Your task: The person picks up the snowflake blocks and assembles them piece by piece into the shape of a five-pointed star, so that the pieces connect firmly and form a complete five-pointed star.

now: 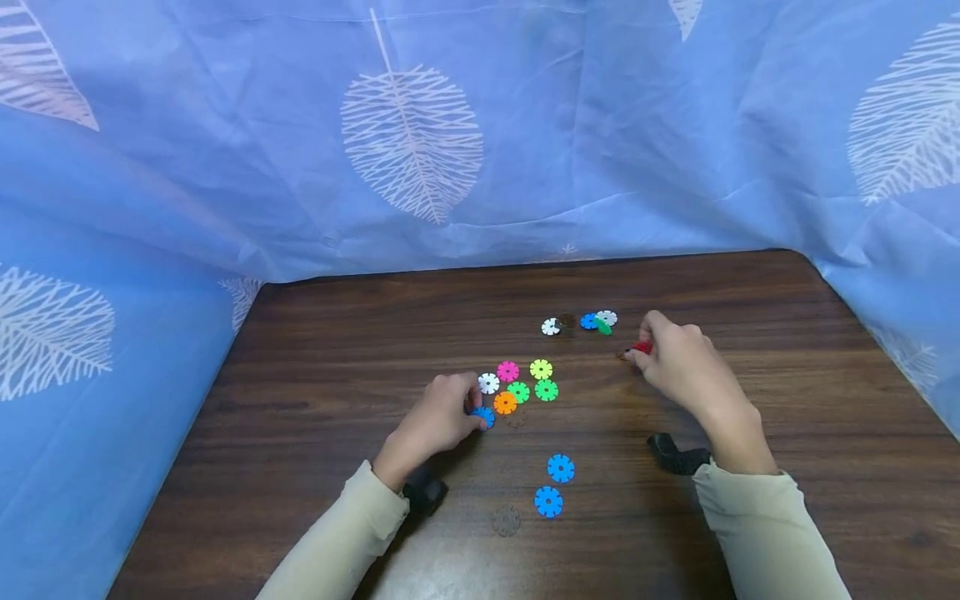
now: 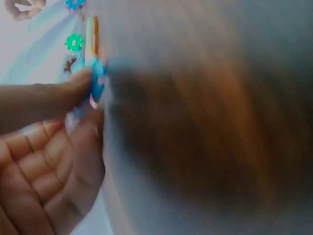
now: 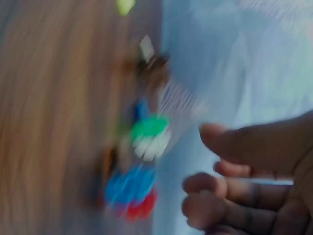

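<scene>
My left hand (image 1: 442,412) pinches a blue notched plastic disc (image 2: 99,81) between thumb and finger at the left end of a disc group. Beside it are a white disc (image 1: 489,383), a pink disc (image 1: 507,371), an orange disc (image 1: 506,403), a yellow-green disc (image 1: 541,369) and green discs (image 1: 546,390). My right hand (image 1: 682,362) is at a red disc (image 1: 642,347) farther right. The blurred right wrist view shows thumb and fingers parted, with the red disc and a blue disc (image 3: 129,186) lying away from the fingertips.
Toward the back of the brown table (image 1: 337,333) lie a white disc (image 1: 551,327), a brown disc (image 1: 567,321), a blue disc (image 1: 588,321) and a green disc (image 1: 603,327). Nearer are two blue discs (image 1: 548,502) and a brown disc (image 1: 506,521). A blue leaf-print cloth (image 1: 525,167) hangs behind.
</scene>
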`<state>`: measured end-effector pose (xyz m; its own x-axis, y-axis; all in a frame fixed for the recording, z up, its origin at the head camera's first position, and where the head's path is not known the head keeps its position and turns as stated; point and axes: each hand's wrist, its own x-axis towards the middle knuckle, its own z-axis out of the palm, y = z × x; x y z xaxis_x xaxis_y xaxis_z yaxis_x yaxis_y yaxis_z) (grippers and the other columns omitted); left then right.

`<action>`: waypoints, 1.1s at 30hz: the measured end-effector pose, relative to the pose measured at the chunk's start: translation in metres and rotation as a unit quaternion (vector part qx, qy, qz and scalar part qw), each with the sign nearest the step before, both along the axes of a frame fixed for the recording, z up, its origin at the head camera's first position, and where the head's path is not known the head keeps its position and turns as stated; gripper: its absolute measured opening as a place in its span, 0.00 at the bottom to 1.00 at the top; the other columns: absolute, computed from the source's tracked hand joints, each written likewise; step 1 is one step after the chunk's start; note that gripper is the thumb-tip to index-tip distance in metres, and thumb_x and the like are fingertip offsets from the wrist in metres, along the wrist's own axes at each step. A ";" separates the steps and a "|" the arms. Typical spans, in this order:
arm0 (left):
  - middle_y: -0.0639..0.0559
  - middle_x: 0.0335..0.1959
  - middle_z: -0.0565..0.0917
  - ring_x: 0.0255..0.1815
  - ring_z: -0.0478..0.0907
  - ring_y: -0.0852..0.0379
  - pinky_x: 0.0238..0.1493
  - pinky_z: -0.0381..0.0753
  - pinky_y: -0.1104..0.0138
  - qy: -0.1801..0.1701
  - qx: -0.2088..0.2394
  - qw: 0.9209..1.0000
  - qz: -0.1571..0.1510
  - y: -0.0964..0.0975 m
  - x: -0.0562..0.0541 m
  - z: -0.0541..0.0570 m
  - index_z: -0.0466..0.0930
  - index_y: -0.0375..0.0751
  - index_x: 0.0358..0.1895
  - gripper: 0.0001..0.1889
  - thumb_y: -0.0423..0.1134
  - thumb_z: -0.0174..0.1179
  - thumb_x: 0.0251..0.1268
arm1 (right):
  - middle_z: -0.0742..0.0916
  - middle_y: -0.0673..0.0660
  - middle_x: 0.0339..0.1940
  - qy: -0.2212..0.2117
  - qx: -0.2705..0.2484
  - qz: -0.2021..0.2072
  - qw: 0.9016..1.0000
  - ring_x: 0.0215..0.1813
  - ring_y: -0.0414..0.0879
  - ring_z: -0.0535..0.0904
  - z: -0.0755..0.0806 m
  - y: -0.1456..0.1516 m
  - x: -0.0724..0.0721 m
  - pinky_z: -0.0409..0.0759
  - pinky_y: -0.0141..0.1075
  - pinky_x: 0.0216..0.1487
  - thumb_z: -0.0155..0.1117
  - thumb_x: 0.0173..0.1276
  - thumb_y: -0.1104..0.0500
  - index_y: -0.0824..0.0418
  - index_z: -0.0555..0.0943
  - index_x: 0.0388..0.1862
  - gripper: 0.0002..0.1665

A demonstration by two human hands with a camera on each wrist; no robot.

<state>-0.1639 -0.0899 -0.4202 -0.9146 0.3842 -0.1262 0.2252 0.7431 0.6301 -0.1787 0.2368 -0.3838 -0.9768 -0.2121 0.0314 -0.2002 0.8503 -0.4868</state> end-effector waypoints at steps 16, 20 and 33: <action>0.46 0.31 0.83 0.29 0.83 0.44 0.33 0.88 0.56 -0.062 0.235 0.970 -0.020 -0.027 0.011 0.037 0.85 0.37 0.44 0.03 0.30 0.65 0.72 | 0.80 0.54 0.29 -0.080 0.083 0.097 0.989 0.27 0.47 0.72 -0.034 -0.095 -0.012 0.73 0.39 0.27 0.76 0.68 0.56 0.65 0.79 0.45 0.18; 0.47 0.31 0.85 0.30 0.85 0.43 0.36 0.89 0.52 -0.077 0.256 0.964 0.002 -0.027 0.010 0.033 0.85 0.30 0.51 0.09 0.31 0.65 0.72 | 0.75 0.52 0.23 -0.113 0.022 0.116 0.987 0.23 0.45 0.66 -0.035 -0.091 -0.011 0.64 0.36 0.25 0.75 0.69 0.55 0.58 0.75 0.34 0.16; 0.23 0.36 0.85 0.26 0.87 0.54 0.38 0.91 0.52 -0.157 0.358 0.920 -0.011 -0.023 0.003 0.025 0.80 0.23 0.50 0.09 0.29 0.59 0.77 | 0.83 0.47 0.22 0.060 -0.249 0.265 0.930 0.22 0.35 0.77 -0.009 -0.102 0.009 0.74 0.32 0.19 0.68 0.71 0.70 0.59 0.85 0.40 0.07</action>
<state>-0.1605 -0.1133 -0.3952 -0.8671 0.4899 -0.0899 -0.0417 0.1085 0.9932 -0.1697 0.1353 -0.3931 -0.7228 -0.5915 0.3574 -0.6052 0.2919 -0.7406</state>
